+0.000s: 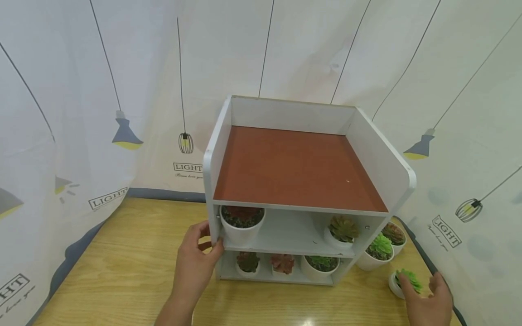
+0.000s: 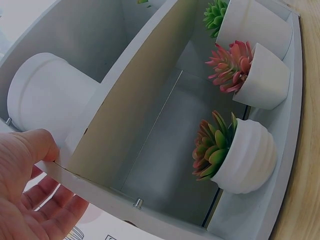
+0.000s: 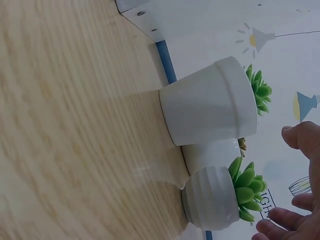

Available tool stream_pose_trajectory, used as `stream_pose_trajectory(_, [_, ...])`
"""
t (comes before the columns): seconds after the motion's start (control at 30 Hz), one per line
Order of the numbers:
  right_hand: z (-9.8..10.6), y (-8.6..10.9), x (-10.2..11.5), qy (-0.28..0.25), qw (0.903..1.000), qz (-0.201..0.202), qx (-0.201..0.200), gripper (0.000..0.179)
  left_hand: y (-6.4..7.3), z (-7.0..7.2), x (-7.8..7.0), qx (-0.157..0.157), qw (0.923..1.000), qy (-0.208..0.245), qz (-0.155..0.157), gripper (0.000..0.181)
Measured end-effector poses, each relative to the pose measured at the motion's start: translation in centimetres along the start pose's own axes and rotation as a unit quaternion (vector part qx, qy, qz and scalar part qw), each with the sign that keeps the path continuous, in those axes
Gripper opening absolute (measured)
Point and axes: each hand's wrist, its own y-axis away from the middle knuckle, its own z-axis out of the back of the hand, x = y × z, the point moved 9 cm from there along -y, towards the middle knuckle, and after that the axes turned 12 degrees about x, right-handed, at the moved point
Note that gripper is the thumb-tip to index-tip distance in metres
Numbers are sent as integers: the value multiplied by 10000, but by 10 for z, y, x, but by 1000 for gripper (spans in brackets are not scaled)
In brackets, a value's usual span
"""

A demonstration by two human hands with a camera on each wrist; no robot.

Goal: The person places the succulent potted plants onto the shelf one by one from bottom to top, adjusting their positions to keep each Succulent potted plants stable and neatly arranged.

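A white two-tier shelf with a reddish-brown top point(image 1: 297, 167) stands on the wooden table. My left hand point(image 1: 200, 253) grips its left side panel, thumb at the front edge and fingers on the outer side. By that thumb, a large white pot point(image 2: 47, 95) sits on the upper tier. Past the shelf's right side, my right hand point(image 1: 430, 299) hovers with fingers spread beside a small ribbed white pot with a green succulent point(image 3: 212, 197). In the right wrist view the thumb and fingers appear apart from that plant.
Behind the small pot stand a larger potted green succulent point(image 1: 375, 253) and a reddish one point(image 1: 395, 235). The lower tier holds a dark red-green succulent point(image 1: 248, 262), a pink one point(image 1: 282, 264) and a green one point(image 1: 321, 267). Another potted succulent point(image 1: 343, 231) sits upper right. Printed cloth point(image 1: 163, 90) hangs behind.
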Motion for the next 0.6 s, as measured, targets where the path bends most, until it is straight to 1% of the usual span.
stream_pose_trajectory(0.13, [-1,-4,-7,-166,9998,-45,41,107,0,0,0,38,10000,-3,75,43])
stream_pose_trajectory(0.27, [-2,-8,-12,-176,9997,-164,95,108,0,0,0,62,9999,38,126,43])
stream_pose_trajectory(0.33, [-3,-10,-15,-90,9996,-224,158,110,0,0,0,58,9999,48,126,43])
stream_pose_trajectory(0.53, [-8,-18,-20,139,9977,-312,584,120,0,0,0,40,9999,49,116,42])
stream_pose_trajectory(0.6, [-9,-18,-20,217,9973,-338,616,120,0,0,0,32,9999,51,117,42])
